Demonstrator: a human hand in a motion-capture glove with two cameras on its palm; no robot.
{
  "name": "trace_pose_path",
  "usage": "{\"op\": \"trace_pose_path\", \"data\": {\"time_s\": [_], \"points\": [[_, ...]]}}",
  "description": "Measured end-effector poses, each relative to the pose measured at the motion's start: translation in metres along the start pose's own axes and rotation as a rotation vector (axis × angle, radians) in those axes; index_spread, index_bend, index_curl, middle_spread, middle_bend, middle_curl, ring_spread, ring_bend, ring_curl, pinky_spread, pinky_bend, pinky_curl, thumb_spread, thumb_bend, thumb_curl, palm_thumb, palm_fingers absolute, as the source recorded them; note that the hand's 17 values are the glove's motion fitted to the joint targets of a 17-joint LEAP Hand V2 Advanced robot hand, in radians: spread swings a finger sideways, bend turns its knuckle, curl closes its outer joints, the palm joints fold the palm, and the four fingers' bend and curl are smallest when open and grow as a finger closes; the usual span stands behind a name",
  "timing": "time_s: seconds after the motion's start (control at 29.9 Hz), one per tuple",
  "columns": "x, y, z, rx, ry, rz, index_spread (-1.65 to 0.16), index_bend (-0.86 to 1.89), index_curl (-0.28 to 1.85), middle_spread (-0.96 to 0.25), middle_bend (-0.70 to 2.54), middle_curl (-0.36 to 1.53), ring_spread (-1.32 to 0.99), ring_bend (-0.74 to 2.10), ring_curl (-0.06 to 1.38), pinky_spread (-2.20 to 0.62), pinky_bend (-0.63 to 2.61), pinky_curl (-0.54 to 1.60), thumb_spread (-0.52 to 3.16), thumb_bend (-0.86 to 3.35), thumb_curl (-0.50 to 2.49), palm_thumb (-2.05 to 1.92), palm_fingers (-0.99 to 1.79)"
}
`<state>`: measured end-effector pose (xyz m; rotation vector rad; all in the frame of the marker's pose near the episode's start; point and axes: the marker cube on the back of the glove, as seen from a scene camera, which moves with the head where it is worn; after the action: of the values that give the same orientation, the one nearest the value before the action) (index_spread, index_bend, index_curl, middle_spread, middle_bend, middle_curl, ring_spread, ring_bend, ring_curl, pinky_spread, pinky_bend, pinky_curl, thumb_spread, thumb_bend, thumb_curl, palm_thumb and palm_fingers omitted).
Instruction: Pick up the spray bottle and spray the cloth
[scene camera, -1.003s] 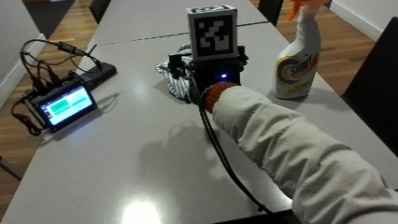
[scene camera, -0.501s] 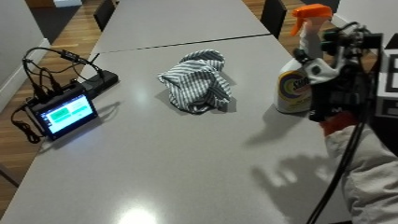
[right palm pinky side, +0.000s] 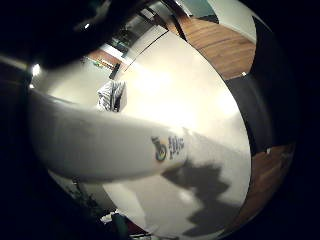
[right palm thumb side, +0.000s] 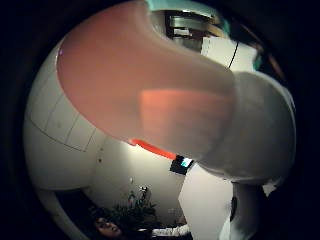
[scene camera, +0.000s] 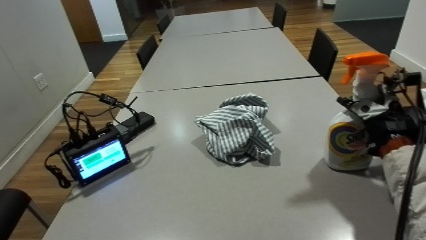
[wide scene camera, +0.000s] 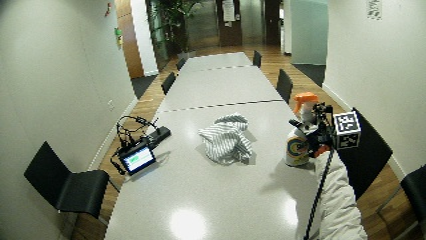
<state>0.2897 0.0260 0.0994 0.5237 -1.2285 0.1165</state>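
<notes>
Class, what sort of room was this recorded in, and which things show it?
Probably an office meeting room: long grey tables set end to end, black chairs along the sides, and a wood-floored corridor beyond.

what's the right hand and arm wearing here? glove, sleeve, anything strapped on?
The right hand wears a black glove with black hardware mounted on it. An orange cuff shows at the wrist. The arm is in a cream, puffy sleeve.
</notes>
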Motion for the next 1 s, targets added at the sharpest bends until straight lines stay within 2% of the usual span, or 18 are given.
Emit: {"op": "trace_pose_path", "data": {"time_s": [0.03, 0.07, 0.13, 0.5, 1.0], "points": [[0.004, 0.002, -0.002, 0.007, -0.006, 0.005, -0.31, 0.24, 0.34, -0.11, 0.6, 0.43, -0.14, 0.55, 0.35, 0.07, 0.13, 0.18, 0.81, 0.19, 0.41, 0.97, 0.79], [0.007, 0.005, -0.005, 0.02, -0.017, 0.009, -0.31, 0.25, 0.34, -0.11, 0.57, 0.43, -0.14, 0.56, 0.34, 0.06, 0.16, 0.18, 0.79, 0.19, 0.42, 0.99, 0.88], [0.012, 0.01, -0.011, 0.054, -0.036, 0.013, -0.3, 0.22, 0.34, -0.12, 0.44, 0.4, -0.15, 0.56, 0.34, -0.08, 0.4, 0.26, 0.72, 0.19, 0.44, 1.03, 1.07], [-0.018, -0.025, -0.018, 0.199, 0.022, -0.029, -0.27, 0.2, 0.46, -0.12, 0.38, 0.45, -0.16, 0.49, 0.43, -0.2, 0.47, 0.39, 0.48, 0.12, 0.51, 1.14, 1.09], [-0.124, -0.049, 0.001, 0.113, 0.948, -0.352, -0.26, 0.17, 0.5, -0.11, 0.35, 0.49, -0.17, 0.44, 0.46, -0.23, 0.45, 0.44, 0.37, 0.02, 0.58, 1.2, 1.12]]}}
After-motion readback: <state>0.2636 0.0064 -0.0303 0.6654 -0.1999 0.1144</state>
